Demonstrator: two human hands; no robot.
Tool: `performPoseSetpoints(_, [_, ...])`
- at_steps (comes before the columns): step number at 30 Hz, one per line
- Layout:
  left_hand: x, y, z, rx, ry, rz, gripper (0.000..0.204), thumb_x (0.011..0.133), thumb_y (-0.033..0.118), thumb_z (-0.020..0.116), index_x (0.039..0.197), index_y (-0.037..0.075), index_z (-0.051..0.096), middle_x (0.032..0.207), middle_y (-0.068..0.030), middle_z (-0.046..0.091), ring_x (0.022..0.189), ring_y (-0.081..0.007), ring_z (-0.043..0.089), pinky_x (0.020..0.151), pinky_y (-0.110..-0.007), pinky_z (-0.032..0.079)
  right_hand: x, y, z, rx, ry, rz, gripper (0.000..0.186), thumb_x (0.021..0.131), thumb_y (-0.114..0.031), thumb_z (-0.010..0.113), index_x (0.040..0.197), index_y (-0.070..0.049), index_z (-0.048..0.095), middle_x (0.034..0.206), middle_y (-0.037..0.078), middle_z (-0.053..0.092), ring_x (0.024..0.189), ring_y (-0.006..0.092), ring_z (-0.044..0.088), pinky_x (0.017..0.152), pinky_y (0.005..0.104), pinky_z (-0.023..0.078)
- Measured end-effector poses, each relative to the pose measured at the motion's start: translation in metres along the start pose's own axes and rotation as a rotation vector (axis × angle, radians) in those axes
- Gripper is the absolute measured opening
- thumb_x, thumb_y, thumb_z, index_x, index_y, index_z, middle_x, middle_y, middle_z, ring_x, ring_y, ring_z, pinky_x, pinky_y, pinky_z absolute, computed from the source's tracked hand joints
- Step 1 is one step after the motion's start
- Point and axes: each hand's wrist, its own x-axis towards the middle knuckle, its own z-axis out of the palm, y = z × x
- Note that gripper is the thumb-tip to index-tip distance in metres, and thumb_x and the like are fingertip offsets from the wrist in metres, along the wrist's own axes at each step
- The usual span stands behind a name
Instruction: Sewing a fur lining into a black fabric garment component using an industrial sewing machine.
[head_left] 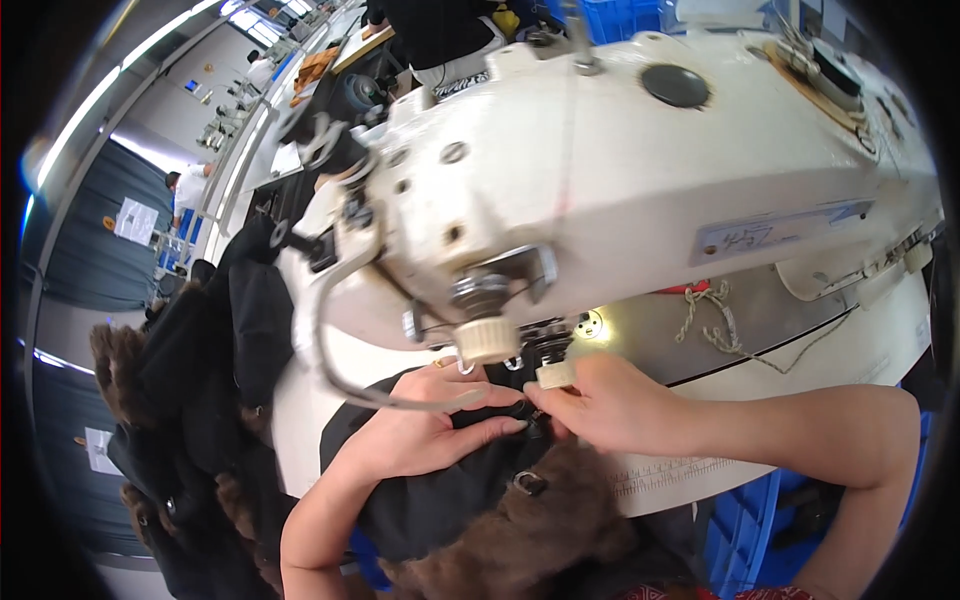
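My left hand point(440, 420) lies on black fabric point(370, 480) beneath a white sewing machine point(620, 200), index finger stretched toward the presser foot point(540, 340), thumb apart below it. Just right of it my right hand point(590, 405) pinches the fabric by a small dark fitting, which is partly hidden. Brown fur point(500, 530) with a metal ring point(530, 482) is attached to the garment and hangs toward me. The needle point is hidden behind the machine parts and fingers.
Black fur-trimmed garments point(190, 380) hang at the left. A white cord point(710, 310) lies on the metal bed right of the needle. A blue crate point(735, 530) stands below the table point(690, 475). Other people point(440, 30) are at the back, beside long workbenches.
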Motion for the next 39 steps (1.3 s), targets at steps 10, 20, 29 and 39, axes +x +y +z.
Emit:
performPoseSetpoints(10, [0.005, -0.009, 0.029, 0.238, 0.279, 0.096, 0.024, 0.085, 0.030, 0.076, 0.098, 0.010, 0.077, 0.093, -0.0073, 0.066, 0.085, -0.0285, 0.059, 0.077, -0.038, 0.047, 0.007, -0.017, -0.005, -0.013, 0.089, 0.303, 0.026, 0.094, -0.027, 0.060, 0.077, -0.007, 0.061, 0.062, 0.003, 0.061, 0.045, 0.0093, 0.053, 0.041, 0.0249, 0.041])
performPoseSetpoints(20, [0.005, -0.006, 0.043, 0.362, 0.332, 0.101, 0.027, 0.093, 0.027, 0.059, 0.101, 0.008, 0.076, 0.120, -0.0135, 0.068, 0.107, -0.0328, 0.062, 0.094, -0.051, 0.044, 0.010, -0.021, -0.019, -0.093, 0.028, 0.384, 0.029, 0.095, -0.030, 0.059, 0.082, -0.004, 0.064, 0.063, 0.006, 0.064, 0.046, 0.0126, 0.058, 0.042, 0.0263, 0.045])
performPoseSetpoints(29, [0.006, -0.005, 0.034, 0.367, 0.286, 0.087, 0.029, 0.094, 0.025, 0.057, 0.109, 0.006, 0.074, 0.120, -0.0131, 0.069, 0.104, -0.0332, 0.062, 0.093, -0.048, 0.044, 0.009, -0.016, -0.025, -0.056, -0.068, 0.343, 0.028, 0.094, -0.027, 0.061, 0.088, 0.001, 0.064, 0.067, 0.008, 0.067, 0.051, 0.0142, 0.064, 0.043, 0.0259, 0.050])
performPoseSetpoints(39, [0.012, -0.010, 0.030, 0.390, 0.221, 0.070, 0.028, 0.091, 0.025, 0.059, 0.104, 0.007, 0.076, 0.101, -0.0098, 0.068, 0.096, -0.0311, 0.062, 0.089, -0.048, 0.045, 0.015, -0.014, -0.027, -0.039, -0.094, 0.429, 0.038, 0.097, -0.039, 0.063, 0.088, -0.003, 0.063, 0.068, 0.007, 0.065, 0.052, 0.0135, 0.063, 0.045, 0.0254, 0.049])
